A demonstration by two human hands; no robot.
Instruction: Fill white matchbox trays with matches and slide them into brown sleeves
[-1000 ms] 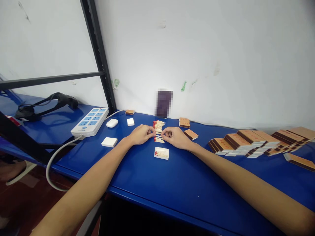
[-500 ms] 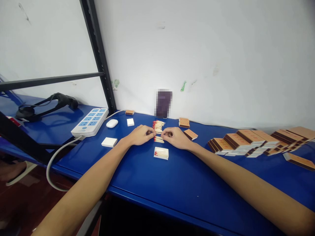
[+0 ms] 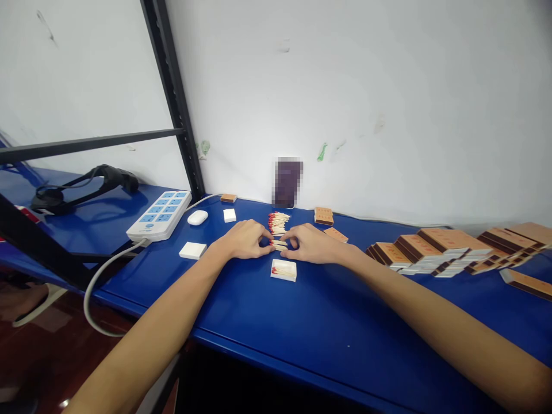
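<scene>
My left hand point(image 3: 249, 239) and my right hand point(image 3: 314, 244) face each other over the blue table. Between them lies a small bunch of matches point(image 3: 279, 245) with red heads to the left. My left thumb and finger close on the head ends, while my right thumb and finger hold the bare ends. Just beyond is a larger pile of matches point(image 3: 280, 222), heads also mostly left. Nearer to me sits an open white matchbox tray point(image 3: 291, 276) with a few matches inside.
Stacked matchboxes point(image 3: 425, 248) fill the right side. A phone-like dark object point(image 3: 287, 183), blurred, leans on the wall. On the left are a power strip point(image 3: 161, 214), a rounded white case point(image 3: 197, 217) and a white box point(image 3: 192, 250). A matchbox sleeve point(image 3: 336, 234) lies by my right wrist.
Both hands have come slightly nearer to me. Their thumbs and fingers have parted from tight pinches and now span the ends of the near bunch of matches.
</scene>
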